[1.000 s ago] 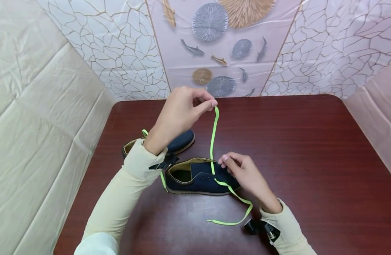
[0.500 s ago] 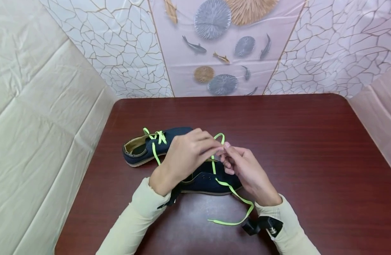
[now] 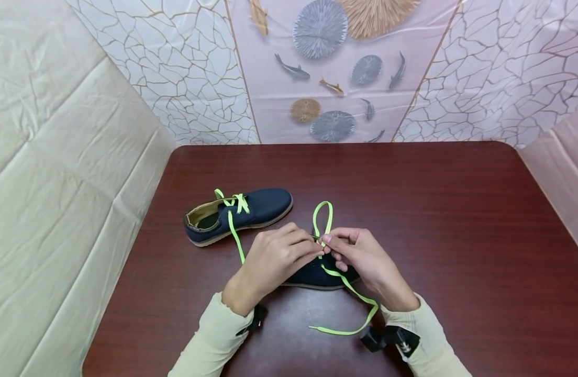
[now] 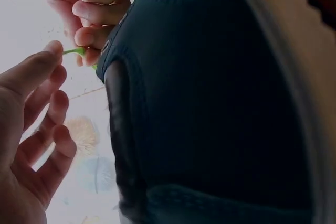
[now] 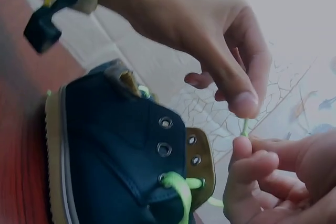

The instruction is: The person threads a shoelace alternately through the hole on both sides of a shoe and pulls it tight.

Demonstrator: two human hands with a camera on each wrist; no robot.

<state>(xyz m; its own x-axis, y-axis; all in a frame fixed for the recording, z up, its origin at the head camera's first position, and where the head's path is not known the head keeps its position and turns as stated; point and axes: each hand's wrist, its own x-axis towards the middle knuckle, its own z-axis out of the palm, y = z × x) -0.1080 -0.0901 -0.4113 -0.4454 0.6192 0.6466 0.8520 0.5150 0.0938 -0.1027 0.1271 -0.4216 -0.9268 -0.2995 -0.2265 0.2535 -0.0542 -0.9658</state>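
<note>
A navy shoe (image 3: 310, 277) with a tan lining lies sideways on the table, its heel half hidden behind my left hand (image 3: 279, 256). Above its eyelets, a neon green shoelace (image 3: 330, 214) stands up in a loop. My left thumb and forefinger pinch the end of that lace, as the left wrist view shows. My right hand (image 3: 366, 262) pinches the same lace close by, its fingers touching or nearly touching the left ones. In the right wrist view, the lace (image 5: 181, 192) passes through a lower eyelet, while two eyelets (image 5: 164, 149) above it hold no lace.
A second navy shoe (image 3: 267, 207), laced in green, lies behind and to the left, one lace end trailing toward my left hand. The near shoe's other lace end (image 3: 338, 332) curls on the brown table (image 3: 458, 235) in front. Fabric walls stand around.
My left hand has come down from high above the shoe to meet the right hand, bringing the lace end. The upright lace has bent into a loop. Both hands are now lower, near the eyelets.
</note>
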